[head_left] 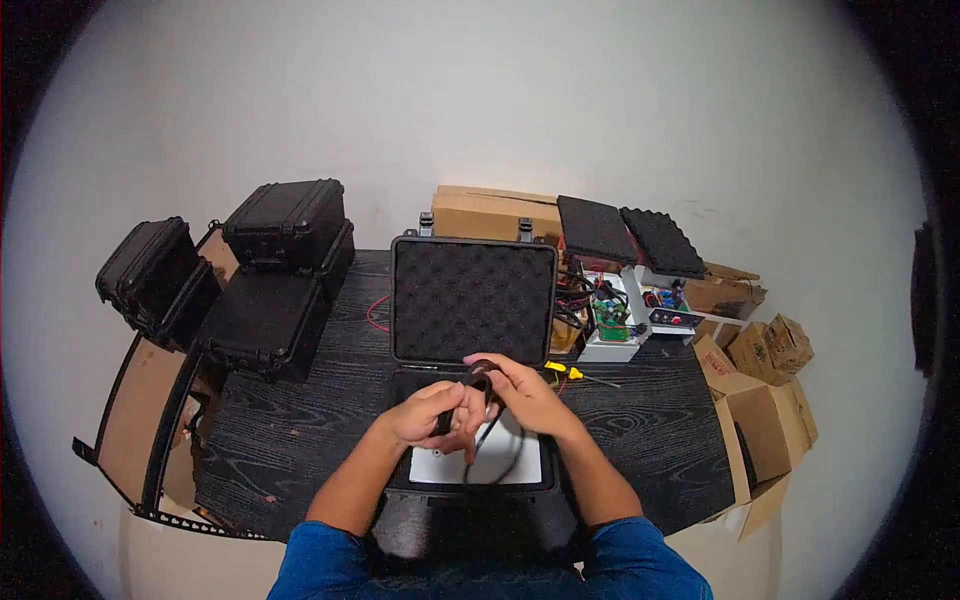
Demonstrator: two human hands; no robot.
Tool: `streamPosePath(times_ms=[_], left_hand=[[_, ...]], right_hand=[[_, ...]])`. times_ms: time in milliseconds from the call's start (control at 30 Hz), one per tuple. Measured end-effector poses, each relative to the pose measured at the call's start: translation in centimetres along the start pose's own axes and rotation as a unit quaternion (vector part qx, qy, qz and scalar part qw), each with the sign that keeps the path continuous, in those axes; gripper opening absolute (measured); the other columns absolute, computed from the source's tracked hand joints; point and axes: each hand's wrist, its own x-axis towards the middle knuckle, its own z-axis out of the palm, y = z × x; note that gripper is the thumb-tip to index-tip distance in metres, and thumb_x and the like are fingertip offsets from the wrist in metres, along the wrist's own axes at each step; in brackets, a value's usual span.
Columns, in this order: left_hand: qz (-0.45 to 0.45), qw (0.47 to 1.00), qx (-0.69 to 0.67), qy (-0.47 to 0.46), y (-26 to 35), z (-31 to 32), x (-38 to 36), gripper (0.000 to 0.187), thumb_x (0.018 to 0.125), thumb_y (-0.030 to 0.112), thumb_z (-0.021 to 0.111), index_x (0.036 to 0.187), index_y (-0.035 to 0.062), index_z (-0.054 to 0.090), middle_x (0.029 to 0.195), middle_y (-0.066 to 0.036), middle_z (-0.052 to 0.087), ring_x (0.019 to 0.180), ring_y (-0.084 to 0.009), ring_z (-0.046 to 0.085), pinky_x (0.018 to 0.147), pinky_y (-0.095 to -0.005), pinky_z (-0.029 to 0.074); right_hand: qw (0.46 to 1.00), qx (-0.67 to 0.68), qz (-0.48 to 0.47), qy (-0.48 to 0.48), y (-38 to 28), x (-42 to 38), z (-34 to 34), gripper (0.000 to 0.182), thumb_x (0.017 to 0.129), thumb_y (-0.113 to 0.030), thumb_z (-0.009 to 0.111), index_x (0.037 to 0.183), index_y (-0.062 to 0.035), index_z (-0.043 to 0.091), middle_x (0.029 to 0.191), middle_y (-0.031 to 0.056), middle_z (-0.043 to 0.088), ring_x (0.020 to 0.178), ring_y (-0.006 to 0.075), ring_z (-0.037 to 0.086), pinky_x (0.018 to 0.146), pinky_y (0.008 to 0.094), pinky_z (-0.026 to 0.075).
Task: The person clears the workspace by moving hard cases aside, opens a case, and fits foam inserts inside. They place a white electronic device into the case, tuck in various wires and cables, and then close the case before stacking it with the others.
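Note:
Both hands meet over an open black hard case [403, 485], whose raised lid [473, 300] is lined with egg-crate foam. My left hand [432, 414] is closed around a black cable [479, 378]. From the other side my right hand [524, 395] grips the same cable near the top of its bend. A thinner loop of it hangs down between the hands. Under them, a white flat-topped unit [520, 462] lies inside the case, partly covered by my fingers. The cable's ends are hidden.
Several black cases [285, 230] stand at the left. A yellow-handled screwdriver [565, 371] lies right of the case. Behind it are white housings with circuit boards [612, 310] and dark foam sheets [597, 228]. Cardboard boxes [765, 430] stand at the right edge of the black table [640, 440].

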Motion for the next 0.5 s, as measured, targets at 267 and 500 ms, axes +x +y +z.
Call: streamPosePath(times_ms=[267, 500], left_hand=[[0.091, 0.982, 0.131, 0.101, -0.3, 0.4, 1.2, 0.046, 0.115, 0.045, 0.036, 0.095, 0.0068, 0.053, 0.06, -0.004, 0.051, 0.05, -0.0143, 0.055, 0.06, -0.0302, 0.054], [0.217, 0.956, -0.002, 0.198, -0.1, 0.2, 1.8, 0.037, 0.116, 0.039, 0.031, 0.107, 0.0099, 0.053, 0.058, -0.002, 0.044, 0.057, -0.0186, 0.052, 0.092, -0.0397, 0.053]], right_hand=[[0.99, 0.128, 0.062, 0.017, 1.6, 0.2, -0.8, 0.032, 0.115, -0.031, 0.047, 0.131, -0.0051, 0.057, 0.087, -0.0027, 0.059, 0.067, 0.0041, 0.053, 0.06, 0.0217, 0.044], [0.999, 0.04, -0.017, -0.023, 0.7, 0.5, 0.2, 0.101, 0.089, 0.014, 0.066, 0.162, -0.0187, 0.005, 0.143, 0.0139, 0.042, 0.11, 0.0185, 0.062, 0.095, 0.0333, 0.056]])
